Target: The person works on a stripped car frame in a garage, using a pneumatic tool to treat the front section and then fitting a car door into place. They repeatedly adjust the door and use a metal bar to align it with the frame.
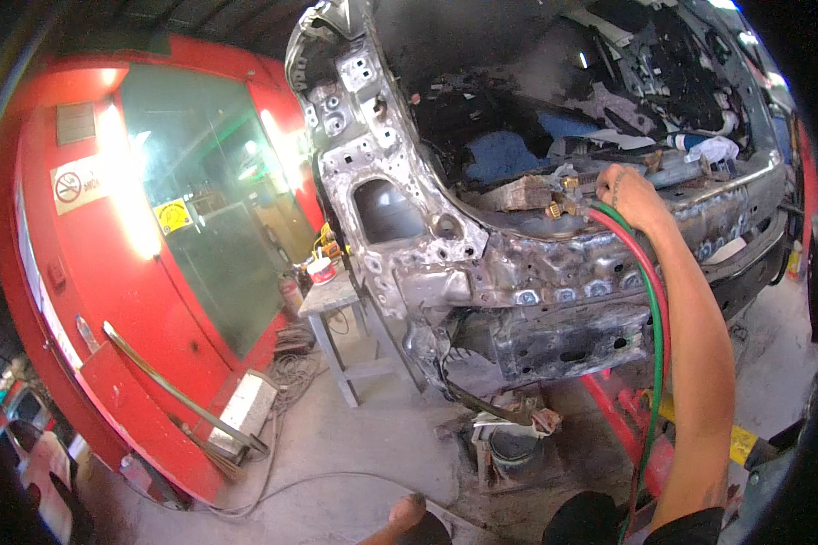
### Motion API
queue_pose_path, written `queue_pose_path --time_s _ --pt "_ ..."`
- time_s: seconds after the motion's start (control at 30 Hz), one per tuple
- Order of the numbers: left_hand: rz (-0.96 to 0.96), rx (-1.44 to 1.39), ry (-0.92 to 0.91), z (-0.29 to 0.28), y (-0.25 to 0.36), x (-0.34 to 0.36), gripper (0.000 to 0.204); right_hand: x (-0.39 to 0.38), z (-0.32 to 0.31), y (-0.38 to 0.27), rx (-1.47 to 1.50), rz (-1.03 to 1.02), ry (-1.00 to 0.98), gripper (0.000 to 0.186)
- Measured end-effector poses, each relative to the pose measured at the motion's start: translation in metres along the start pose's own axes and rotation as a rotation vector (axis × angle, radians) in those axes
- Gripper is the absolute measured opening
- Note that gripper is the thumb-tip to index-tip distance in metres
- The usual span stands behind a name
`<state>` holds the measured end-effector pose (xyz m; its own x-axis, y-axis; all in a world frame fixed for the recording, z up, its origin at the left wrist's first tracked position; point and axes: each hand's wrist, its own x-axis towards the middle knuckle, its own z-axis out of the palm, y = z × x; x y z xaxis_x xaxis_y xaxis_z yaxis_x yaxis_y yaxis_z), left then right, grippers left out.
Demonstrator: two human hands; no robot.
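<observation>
My right hand (632, 195) is closed, with its knuckles up, at the bare metal edge of a stripped car body (445, 272). It appears to grip a gas torch, whose brass valves (554, 211) show just left of my fingers. The handle is mostly hidden by the hand. A red hose (641, 250) and a green hose (655, 336) run from there down along my forearm. My left hand (407, 511) hangs low at the bottom edge, fingers curled in; whatever it may hold is hidden.
A small grey table (332, 295) with a red-and-white tub (320, 270) stands left of the car. Cables (291, 377) and a long metal strip (173, 381) lie by the red wall (73, 300). Below the bumper are a bucket (515, 450) and a red-and-yellow support (709, 427).
</observation>
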<state>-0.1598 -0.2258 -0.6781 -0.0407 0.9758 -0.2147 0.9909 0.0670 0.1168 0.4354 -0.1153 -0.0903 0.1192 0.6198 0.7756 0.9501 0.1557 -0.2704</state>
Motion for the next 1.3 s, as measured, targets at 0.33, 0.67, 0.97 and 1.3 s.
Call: queue_pose_path --time_s 0.33,0.67,0.97,1.3 --pt "-0.078 -0.091 -0.033 -0.047 0.034 -0.028 0.035 0.009 0.009 0.015 -0.045 -0.096 -0.017 0.028" --pt "-0.015 -0.142 0.050 -0.024 0.005 -0.018 0.036 0.008 0.000 -0.007 -0.026 -0.014 -0.104 0.029" --pt "-0.125 -0.274 0.063 -0.038 0.006 -0.031 0.036 0.007 0.004 -0.006 -0.003 -0.027 -0.097 0.027" --pt "-0.064 -0.235 0.038 -0.037 0.006 -0.026 0.042 0.005 0.002 -0.004 -0.005 -0.073 -0.020 0.027"
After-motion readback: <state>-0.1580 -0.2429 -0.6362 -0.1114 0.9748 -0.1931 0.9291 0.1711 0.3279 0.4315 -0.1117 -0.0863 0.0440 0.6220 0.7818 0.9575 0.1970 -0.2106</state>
